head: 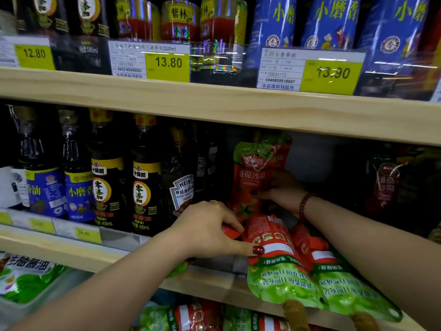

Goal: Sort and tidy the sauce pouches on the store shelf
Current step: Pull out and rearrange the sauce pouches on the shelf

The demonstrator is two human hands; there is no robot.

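Observation:
Two red-and-green tomato sauce pouches lie flat and upside down over the middle shelf's front edge, one [276, 259] beside the other [334, 280]. My left hand [210, 230] pinches the near left pouch at its red end, thumb on its side. An upright red-and-green pouch [253, 177] stands behind them on the shelf. My right hand [281, 189] reaches in and holds this standing pouch at its right side. Another red pouch [384, 185] stands in shadow at the far right.
Dark sesame oil bottles [145, 187] and a Heinz bottle [183, 187] stand left of the pouches. The wooden shelf board [214, 103] runs above with price tags [167, 63]. More pouches [202, 316] lie on the shelf below.

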